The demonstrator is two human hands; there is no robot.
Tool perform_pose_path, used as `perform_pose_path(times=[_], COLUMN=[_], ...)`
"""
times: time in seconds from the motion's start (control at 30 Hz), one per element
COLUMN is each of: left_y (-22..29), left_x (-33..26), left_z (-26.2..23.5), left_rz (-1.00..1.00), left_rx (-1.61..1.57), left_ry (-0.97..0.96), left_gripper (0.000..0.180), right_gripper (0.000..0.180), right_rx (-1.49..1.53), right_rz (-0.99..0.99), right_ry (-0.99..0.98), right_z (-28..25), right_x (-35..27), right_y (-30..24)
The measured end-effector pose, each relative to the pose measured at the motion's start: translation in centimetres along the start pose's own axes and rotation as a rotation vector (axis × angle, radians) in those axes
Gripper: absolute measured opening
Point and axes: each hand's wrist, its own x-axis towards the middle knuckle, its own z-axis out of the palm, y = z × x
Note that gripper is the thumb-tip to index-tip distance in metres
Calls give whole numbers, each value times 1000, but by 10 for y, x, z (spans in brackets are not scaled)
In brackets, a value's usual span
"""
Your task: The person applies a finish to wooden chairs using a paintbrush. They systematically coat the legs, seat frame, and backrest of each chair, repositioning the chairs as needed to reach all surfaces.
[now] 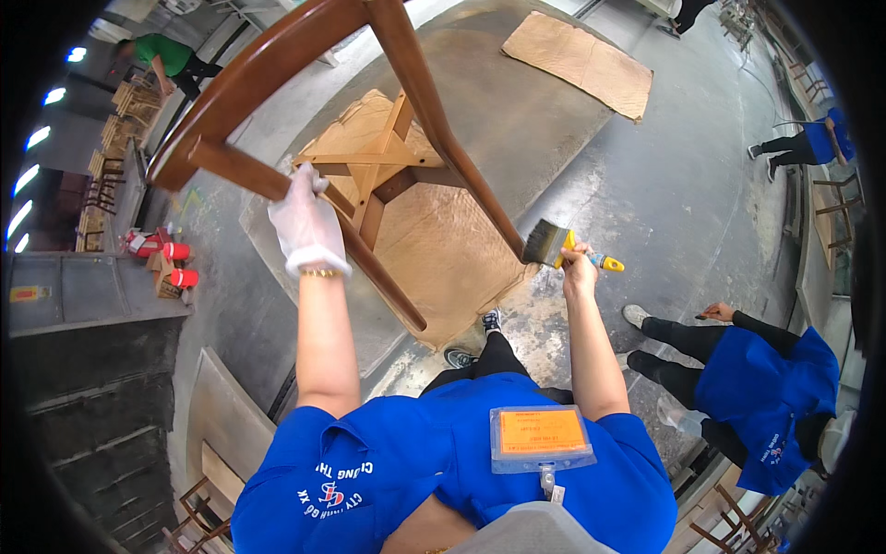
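Observation:
A brown wooden chair frame without a seat stands tilted in front of me, crossed struts showing in its open seat area. Beneath it a creased brown cardboard sheet covers part of a grey work table. My left hand, in a thin white glove, is closed around the frame's left side, where a rail meets a leg. In my bare right hand is a paintbrush with dark bristles and a yellow handle. Its bristles are at the lower end of the right chair leg; whether they touch is unclear.
Another cardboard sheet lies at the table's far end. A person in blue stands close on my right, another person farther off. A person in green bends at far left, near chairs. Red containers stand left.

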Motion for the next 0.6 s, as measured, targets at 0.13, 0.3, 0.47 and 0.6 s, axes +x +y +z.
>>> perform_pose_path(times=[0.13, 0.3, 0.47, 0.6], left_y=[8, 2, -4, 1], left_x=[48, 96, 126, 153], left_z=[1, 11, 10, 7], left_rz=[10, 69, 132, 199], left_rx=[34, -4, -69, 114], left_ry=[-31, -105, -219, -363], left_gripper=[34, 36, 57, 69], right_gripper=[37, 32, 28, 23], right_rx=[182, 618, 346, -20], right_rz=[-52, -181, -110, -155], right_ry=[-56, -794, -647, -186], right_z=[84, 253, 289, 128], right_x=[-36, -71, -37, 20], right_y=[-17, -50, 3, 66])
